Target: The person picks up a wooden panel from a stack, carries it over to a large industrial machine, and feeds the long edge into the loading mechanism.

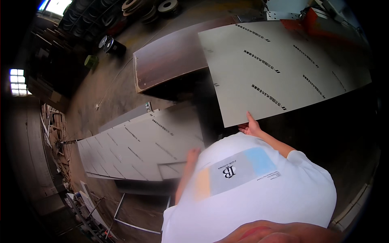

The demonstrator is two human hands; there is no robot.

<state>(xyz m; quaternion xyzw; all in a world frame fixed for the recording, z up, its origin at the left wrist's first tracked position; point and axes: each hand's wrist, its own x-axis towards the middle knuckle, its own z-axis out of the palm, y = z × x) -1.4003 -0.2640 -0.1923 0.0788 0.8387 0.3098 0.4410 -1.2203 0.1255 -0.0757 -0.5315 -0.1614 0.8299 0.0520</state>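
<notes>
A large pale grey board, with rows of dark print, lies across the brown worktable on my right. My right hand grips its near edge, the thumb on top and the fingers underneath. My left hand is smeared by motion beside a lower panel with the same pale printed face. Whether that hand touches the panel I cannot tell, and its fingers do not show clearly. At the lower panel's near right corner, a narrow strip outline is visible on the surface.
The brown worktable stands ahead, with orange-red machinery at its far right. A metal frame stands at the lower left, near scrap pieces. Across the concrete floor are a black bucket, a green container and round coils.
</notes>
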